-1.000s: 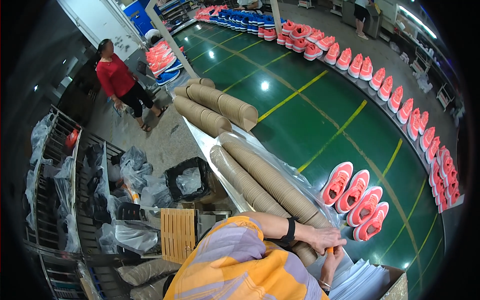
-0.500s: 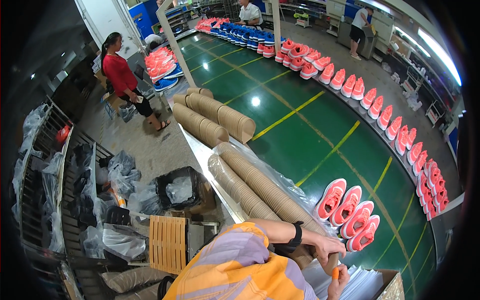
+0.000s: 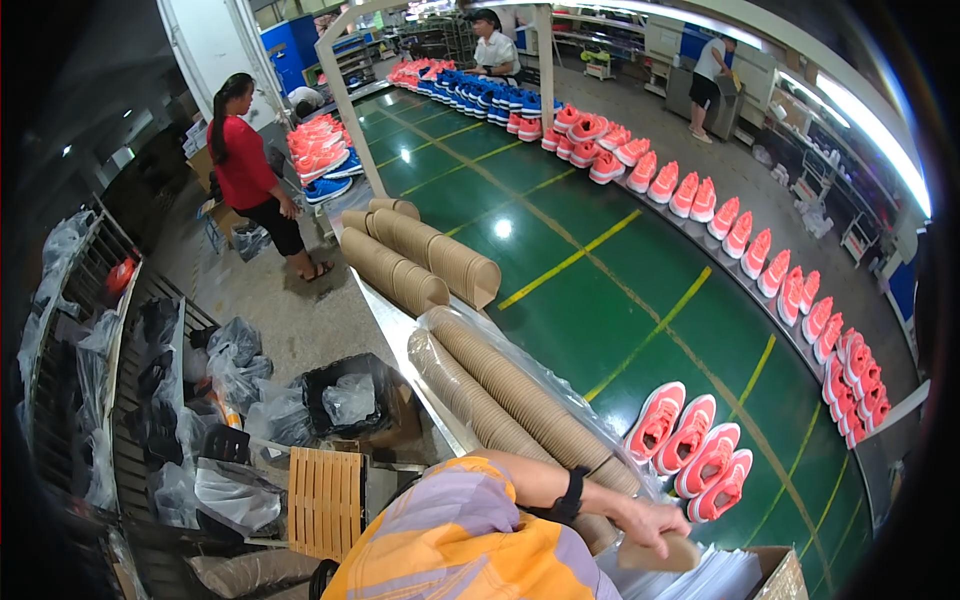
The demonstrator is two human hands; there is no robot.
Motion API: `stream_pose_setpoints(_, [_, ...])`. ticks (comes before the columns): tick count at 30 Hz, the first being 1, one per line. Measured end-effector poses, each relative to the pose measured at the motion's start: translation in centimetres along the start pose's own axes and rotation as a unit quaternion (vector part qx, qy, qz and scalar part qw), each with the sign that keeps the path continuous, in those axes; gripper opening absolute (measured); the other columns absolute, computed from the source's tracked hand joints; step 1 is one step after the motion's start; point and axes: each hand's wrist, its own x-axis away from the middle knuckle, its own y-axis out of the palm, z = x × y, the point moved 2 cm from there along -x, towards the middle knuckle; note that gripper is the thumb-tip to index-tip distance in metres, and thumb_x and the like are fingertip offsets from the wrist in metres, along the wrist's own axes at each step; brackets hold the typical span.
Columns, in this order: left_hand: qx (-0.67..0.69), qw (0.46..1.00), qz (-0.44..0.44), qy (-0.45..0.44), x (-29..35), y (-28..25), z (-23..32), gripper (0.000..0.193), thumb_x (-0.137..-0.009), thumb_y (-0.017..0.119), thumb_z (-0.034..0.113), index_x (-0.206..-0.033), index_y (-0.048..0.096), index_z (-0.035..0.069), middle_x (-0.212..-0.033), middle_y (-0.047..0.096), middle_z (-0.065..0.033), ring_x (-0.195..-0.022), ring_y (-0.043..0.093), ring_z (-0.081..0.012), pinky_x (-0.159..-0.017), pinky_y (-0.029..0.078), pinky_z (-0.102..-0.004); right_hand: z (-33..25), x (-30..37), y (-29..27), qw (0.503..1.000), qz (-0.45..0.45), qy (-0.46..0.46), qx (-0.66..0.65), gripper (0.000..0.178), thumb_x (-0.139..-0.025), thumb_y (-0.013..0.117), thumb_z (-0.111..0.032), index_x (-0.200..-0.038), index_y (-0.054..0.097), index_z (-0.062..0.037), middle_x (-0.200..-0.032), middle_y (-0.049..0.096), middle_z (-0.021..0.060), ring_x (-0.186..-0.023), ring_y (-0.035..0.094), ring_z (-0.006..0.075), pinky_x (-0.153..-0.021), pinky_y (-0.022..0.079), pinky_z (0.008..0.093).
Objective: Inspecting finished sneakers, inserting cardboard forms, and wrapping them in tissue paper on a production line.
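Left hand (image 3: 655, 520) grasps a brown cardboard insert (image 3: 660, 552) over the white paper stack (image 3: 700, 580); four coral shoes (image 3: 690, 450) at one o'clock, open green belt (image 3: 600, 290) beyond.

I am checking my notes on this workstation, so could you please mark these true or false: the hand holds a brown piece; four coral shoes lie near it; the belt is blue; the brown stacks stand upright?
1. The left hand holds a flat brown piece: true.
2. Four coral shoes lie close by: true.
3. The belt is blue: false, it is green with yellow lines.
4. The brown stacks stand upright: false, they lie on their sides.
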Motion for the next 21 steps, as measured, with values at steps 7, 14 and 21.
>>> stream_pose_setpoints(7, [0.2,0.958,-0.173,-0.114,5.2,3.7,-1.1,0.031,-0.07,0.074,0.018,-0.081,0.05,0.001,-0.069,0.052,-0.003,-0.067,0.048,-0.011,-0.057,0.04,-0.033,2.9,3.3,-1.4,0.986,0.076,0.003,0.146,0.03,-0.097,0.05,-0.018,-0.118,0.055,0.0034,-0.122,0.054,0.0241,-0.118,0.049,0.0352,-0.103,0.037,0.0418])
stream_pose_setpoints(14, [0.293,0.878,-0.306,-0.221,6.5,0.3,1.5,0.065,-0.088,0.064,0.012,-0.141,0.029,0.003,-0.124,0.047,-0.005,-0.115,0.043,-0.0131,-0.098,0.039,-0.0319,-12.4,13.3,-4.4,0.948,0.037,0.144,0.282,0.038,-0.095,0.051,-0.012,-0.131,0.047,-0.0001,-0.139,0.045,0.0203,-0.13,0.039,0.0368,-0.11,0.03,0.0432])
stream_pose_setpoints(21, [0.313,0.864,-0.227,-0.322,3.8,0.9,2.4,0.061,-0.087,0.061,0.001,-0.141,0.033,0.006,-0.129,0.051,-0.0046,-0.12,0.048,-0.0139,-0.101,0.04,-0.0339,-12.2,13.3,-8.2,0.85,0.191,0.361,0.331,0.06,-0.095,0.048,-0.044,-0.135,0.043,0.001,-0.141,0.042,0.0222,-0.133,0.035,0.0383,-0.111,0.025,0.0421])
